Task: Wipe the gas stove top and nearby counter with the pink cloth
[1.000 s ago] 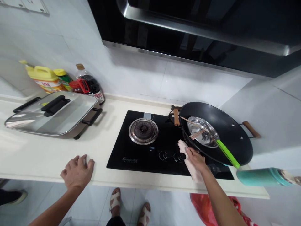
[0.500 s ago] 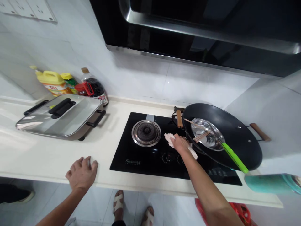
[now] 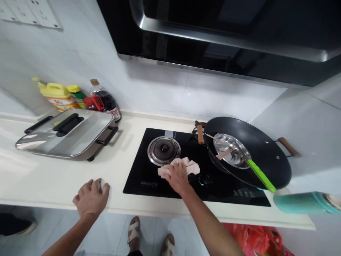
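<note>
- Right hand (image 3: 179, 176) lies palm down on a pale cloth (image 3: 191, 167), its bent fingers gripping the middle.
- That cloth is spread on the black stove (image 3: 191, 145), between the left burner (image 3: 163, 149) and the stove's front edge; its right end reaches the knobs (image 3: 205, 180).
- Left hand (image 3: 92, 199) is open, fingers slightly bent, near the front edge of the surface (image 3: 39, 181), well apart from the stove's left edge. It holds nothing that shows.
- The step in hand looks like wiping the stove top, with glass at the left front corner and behind the knobs within easy reach. A next stroke would seem to call for flat, even pressure and a path round the burner's raised ring, without turning a knob.
- Over the stove's right side sits a wide black wok (image 3: 262, 138). Inside it is a shiny metal bowl (image 3: 237, 161), with chopsticks (image 3: 226, 153) lying across it and a green-handled utensil (image 3: 261, 175) leaning out past the wok's front rim. Whether the bowl holds anything else cannot be told.
- On the left part of the surface stands a covered pan (image 3: 90, 122); its contents cannot be made out.
- Behind it, along the back edge, are a dark sauce bottle (image 3: 106, 101) and a yellow jug (image 3: 57, 92).
</note>
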Tool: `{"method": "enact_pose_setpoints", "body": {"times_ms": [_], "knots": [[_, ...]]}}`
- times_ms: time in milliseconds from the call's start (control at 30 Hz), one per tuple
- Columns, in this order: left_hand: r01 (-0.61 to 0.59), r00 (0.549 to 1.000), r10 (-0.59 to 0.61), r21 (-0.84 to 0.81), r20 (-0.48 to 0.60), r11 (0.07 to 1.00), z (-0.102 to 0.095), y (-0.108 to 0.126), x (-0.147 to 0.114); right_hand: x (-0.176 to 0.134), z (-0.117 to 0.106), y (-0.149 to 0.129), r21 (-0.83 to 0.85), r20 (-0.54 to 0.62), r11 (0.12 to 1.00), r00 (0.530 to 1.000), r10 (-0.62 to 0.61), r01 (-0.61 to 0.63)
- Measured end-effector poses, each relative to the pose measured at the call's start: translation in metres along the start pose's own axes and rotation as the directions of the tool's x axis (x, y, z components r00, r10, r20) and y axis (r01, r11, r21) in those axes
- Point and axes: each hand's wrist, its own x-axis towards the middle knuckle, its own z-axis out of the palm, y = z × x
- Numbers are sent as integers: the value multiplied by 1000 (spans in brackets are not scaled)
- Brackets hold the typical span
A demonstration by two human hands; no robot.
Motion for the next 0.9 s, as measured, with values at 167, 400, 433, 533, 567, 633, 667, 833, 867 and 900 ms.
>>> {"method": "enact_pose_setpoints", "body": {"times_ms": [167,400,433,533,567,633,667,833,867,900], "knots": [[8,1000,-8,6,-2,1000,-2,4,0,-28,5,-18,70,37,994,996,-85,83],[4,1000,-4,12,5,1000,-2,3,0,-85,24,-37,151,69,987,996,-65,54],[2,1000,-2,13,6,1000,-2,3,0,-92,25,-35,149,81,988,995,-52,39],[4,1000,-4,16,7,1000,0,2,0,-104,20,-21,107,102,991,990,-94,83],[11,1000,-11,17,4,1000,0,2,0,-105,16,-15,75,102,990,987,-127,119],[17,1000,-17,26,-1,1000,1,2,0,-103,5,-4,14,104,985,980,-171,171],[15,1000,-15,33,1,999,1,2,0,-101,0,1,1,116,984,977,-177,178],[-1,1000,2,52,-8,999,2,1,-1,-101,2,12,55,155,988,977,-150,143],[-4,1000,5,48,-15,999,2,1,-2,-106,6,15,57,143,991,981,-132,125],[-6,1000,7,42,-22,999,3,1,-2,-112,11,20,52,128,994,986,-107,101]]}}
